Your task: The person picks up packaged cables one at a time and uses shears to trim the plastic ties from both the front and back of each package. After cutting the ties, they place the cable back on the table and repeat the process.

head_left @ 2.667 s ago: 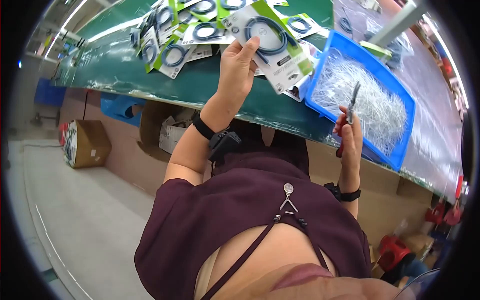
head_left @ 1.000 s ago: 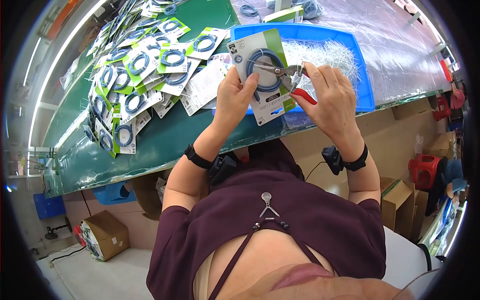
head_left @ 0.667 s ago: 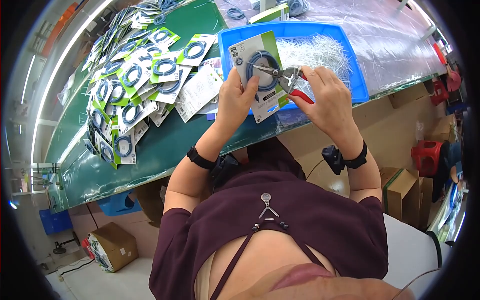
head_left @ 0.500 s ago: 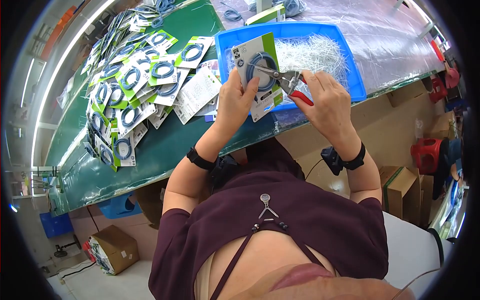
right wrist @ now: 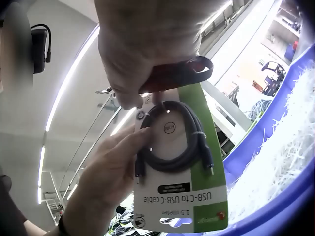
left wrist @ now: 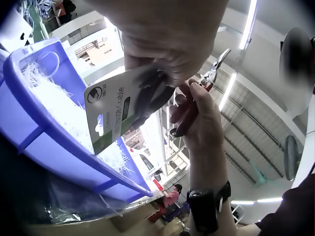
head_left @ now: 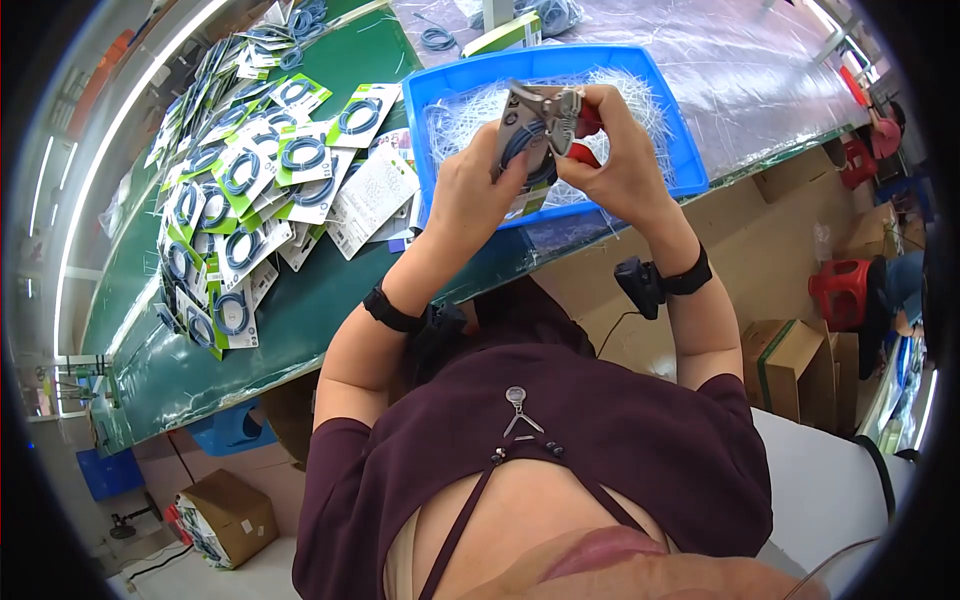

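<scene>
My left hand [head_left: 478,185] holds a USB-C cable card [right wrist: 172,196] by its edge, thumb on the front. The blue-grey coiled cable [right wrist: 197,147] is bound to it with thin ties. The card is tilted over a blue tray [head_left: 690,165] of white plastic strips [head_left: 460,120]. My right hand [head_left: 625,165] grips red-handled wire cutters [head_left: 562,112], their metal head at the card's upper part in the head view. In the right wrist view, fingertips of that hand reach the card's edge above the coil; the cutters' tips are hidden there.
A heap of carded cables [head_left: 243,172] covers the green table [head_left: 200,385] on the left. One card [head_left: 372,200] lies printed side up beside the tray. Behind the tray are a green-and-white box [head_left: 505,36] and a loose coiled cable [head_left: 437,38].
The cutters, first held upright away from the card, came across the coil's front. Now my right hand has turned and drawn closer, the cutters' head is higher, and the card is turned more edge-on.
</scene>
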Tool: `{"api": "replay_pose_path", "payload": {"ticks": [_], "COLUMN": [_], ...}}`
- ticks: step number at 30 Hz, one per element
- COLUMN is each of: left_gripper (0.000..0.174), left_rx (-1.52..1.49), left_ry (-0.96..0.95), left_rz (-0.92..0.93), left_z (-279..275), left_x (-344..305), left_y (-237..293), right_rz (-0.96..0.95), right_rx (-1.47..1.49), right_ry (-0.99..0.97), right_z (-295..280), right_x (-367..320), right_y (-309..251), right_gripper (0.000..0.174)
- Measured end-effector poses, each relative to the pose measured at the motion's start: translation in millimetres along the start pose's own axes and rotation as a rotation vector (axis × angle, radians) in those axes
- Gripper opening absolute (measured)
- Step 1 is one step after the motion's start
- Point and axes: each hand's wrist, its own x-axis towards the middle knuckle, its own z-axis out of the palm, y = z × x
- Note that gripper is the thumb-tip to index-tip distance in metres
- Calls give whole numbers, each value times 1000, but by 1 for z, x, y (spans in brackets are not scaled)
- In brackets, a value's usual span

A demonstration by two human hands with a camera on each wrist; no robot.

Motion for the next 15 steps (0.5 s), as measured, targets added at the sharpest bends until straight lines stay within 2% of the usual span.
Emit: {"api": "replay_pose_path", "payload": {"ticks": [2, 3, 6, 8, 13, 15], "left_gripper": [40, 40, 47, 48, 52, 53], "left_rx": [120, 120, 467, 515, 718, 767], "left_ry": [38, 46, -18, -9, -28, -41], "left_rz": [161, 166, 154, 173, 236, 249], "left_z": [-3, -4, -8, -3, 4, 5], "left_x": [5, 6, 9, 10, 10, 12], "left_y": [4, 7, 23, 25, 24, 24], "right_rz": [-2, 2, 30, 93, 81, 145], "right_rx": [-32, -63, -69, 0, -53, -12], "right_ry": [-6, -10, 29, 112, 141, 156], "right_z": [0, 0, 4, 9, 17, 18], "right_x": [5, 8, 11, 9, 5, 6], "right_y": [0, 0, 1, 3, 8, 5], "right_gripper": [46, 47, 47, 48, 47, 43]}}
